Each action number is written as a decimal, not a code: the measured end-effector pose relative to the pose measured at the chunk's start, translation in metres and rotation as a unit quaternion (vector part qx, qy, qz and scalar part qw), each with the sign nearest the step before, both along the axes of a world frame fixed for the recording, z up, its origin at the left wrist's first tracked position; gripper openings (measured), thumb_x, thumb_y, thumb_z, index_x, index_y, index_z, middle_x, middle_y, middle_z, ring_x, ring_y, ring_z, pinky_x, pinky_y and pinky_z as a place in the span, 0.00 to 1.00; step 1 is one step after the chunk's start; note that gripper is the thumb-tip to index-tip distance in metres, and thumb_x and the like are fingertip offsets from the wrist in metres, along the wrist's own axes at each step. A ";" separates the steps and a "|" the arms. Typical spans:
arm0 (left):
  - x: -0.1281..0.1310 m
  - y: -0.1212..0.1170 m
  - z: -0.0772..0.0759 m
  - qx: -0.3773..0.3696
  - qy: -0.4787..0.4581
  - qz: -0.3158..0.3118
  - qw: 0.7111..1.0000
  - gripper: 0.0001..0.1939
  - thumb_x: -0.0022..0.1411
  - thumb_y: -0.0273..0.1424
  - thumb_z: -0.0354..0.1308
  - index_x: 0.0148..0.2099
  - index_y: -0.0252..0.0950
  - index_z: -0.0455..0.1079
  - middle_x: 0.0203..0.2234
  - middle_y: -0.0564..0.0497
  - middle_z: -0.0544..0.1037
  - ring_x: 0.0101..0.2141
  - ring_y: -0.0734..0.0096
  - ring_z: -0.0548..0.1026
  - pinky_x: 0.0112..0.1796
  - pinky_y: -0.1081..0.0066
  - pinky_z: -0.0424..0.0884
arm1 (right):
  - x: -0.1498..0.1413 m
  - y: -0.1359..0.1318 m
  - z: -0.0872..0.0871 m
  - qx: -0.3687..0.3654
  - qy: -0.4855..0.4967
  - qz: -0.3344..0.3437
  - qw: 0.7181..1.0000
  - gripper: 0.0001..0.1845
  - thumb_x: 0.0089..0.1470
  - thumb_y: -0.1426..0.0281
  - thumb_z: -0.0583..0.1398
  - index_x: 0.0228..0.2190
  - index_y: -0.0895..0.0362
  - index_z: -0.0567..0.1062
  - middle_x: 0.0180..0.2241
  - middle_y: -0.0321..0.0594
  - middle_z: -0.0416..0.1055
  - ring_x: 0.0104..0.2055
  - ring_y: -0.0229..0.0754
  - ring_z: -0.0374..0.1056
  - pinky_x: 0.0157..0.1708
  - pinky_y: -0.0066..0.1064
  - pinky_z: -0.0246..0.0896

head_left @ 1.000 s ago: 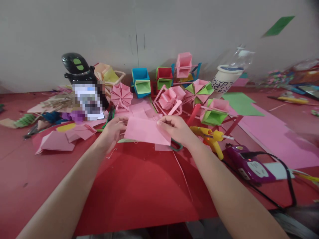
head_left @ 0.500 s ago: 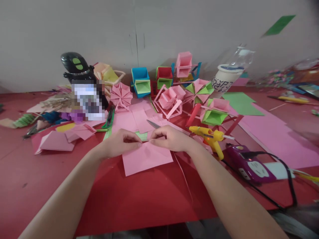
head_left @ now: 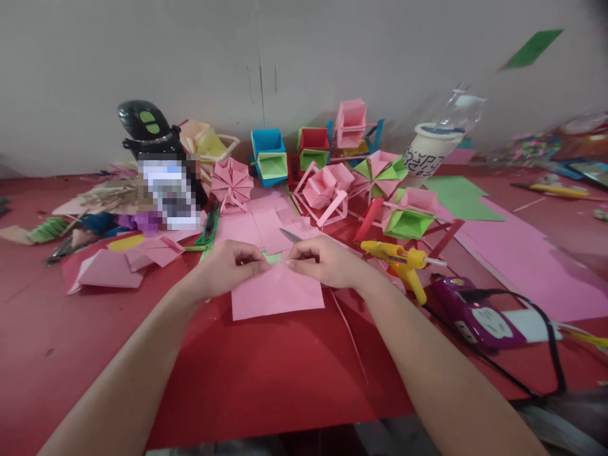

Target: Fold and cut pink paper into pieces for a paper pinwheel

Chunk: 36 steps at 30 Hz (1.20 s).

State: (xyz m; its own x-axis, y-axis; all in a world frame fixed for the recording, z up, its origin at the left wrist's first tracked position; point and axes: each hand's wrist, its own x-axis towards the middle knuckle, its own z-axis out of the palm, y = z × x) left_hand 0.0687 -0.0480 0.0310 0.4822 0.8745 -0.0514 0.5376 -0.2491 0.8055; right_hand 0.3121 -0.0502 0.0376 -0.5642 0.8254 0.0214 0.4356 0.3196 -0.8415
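Note:
A sheet of pink paper [head_left: 278,296] lies before me, its near edge over the red table. My left hand [head_left: 230,269] pinches the paper's far edge between thumb and fingers. Close beside it, my right hand [head_left: 320,261] grips the same edge, also with thumb and fingers pressed together. A bit of light green paper [head_left: 272,258] shows in the gap between the hands. Just past my right hand a pointed metal blade [head_left: 289,235] sticks out; the rest of it is hidden. Behind both hands lie more pink paper pieces [head_left: 237,229].
Folded paper models stand at the back, among them a blue box [head_left: 268,155] and a pink wheel [head_left: 231,180]. To the right are a yellow glue gun [head_left: 396,254], a purple power strip [head_left: 479,313] with a black cable and large pink sheets [head_left: 536,259]. A black bottle [head_left: 147,130] stands left.
Both hands have shifted slightly up, carrying the pink sheet away from me. Its near edge has turned to lie more level. Nothing else has visibly moved.

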 end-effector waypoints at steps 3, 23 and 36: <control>-0.005 0.004 -0.001 0.012 0.017 0.000 1.000 0.12 0.61 0.38 0.59 0.31 0.35 0.76 0.25 0.52 0.77 0.28 0.72 0.70 0.30 0.73 0.65 | 0.001 0.002 0.001 -0.003 0.005 -0.015 1.000 0.08 0.57 0.69 0.60 0.28 0.59 0.75 0.24 0.32 0.67 0.27 0.33 0.59 0.29 0.28 0.53; -0.010 0.009 -0.009 0.082 0.052 0.009 0.995 0.11 0.64 0.36 0.54 0.33 0.36 0.73 0.28 0.51 0.78 0.31 0.68 0.73 0.34 0.69 0.67 | 0.007 0.007 -0.006 0.004 0.021 -0.025 0.999 0.10 0.56 0.66 0.60 0.27 0.58 0.74 0.25 0.33 0.68 0.28 0.35 0.62 0.30 0.30 0.56; 0.002 0.001 -0.002 0.136 0.068 0.037 0.988 0.09 0.63 0.31 0.52 0.33 0.36 0.73 0.29 0.51 0.79 0.31 0.68 0.74 0.34 0.70 0.66 | 0.010 0.008 -0.005 -0.011 0.040 -0.017 0.999 0.08 0.55 0.66 0.62 0.29 0.58 0.77 0.29 0.37 0.75 0.32 0.38 0.68 0.35 0.31 0.62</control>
State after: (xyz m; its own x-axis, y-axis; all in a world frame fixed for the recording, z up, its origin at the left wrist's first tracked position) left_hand 0.0703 -0.0470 0.0291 0.4220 0.8971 0.1310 0.6608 -0.4033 0.6330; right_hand 0.3225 -0.0424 0.0327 -0.5336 0.8445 0.0470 0.3763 0.2868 -0.8810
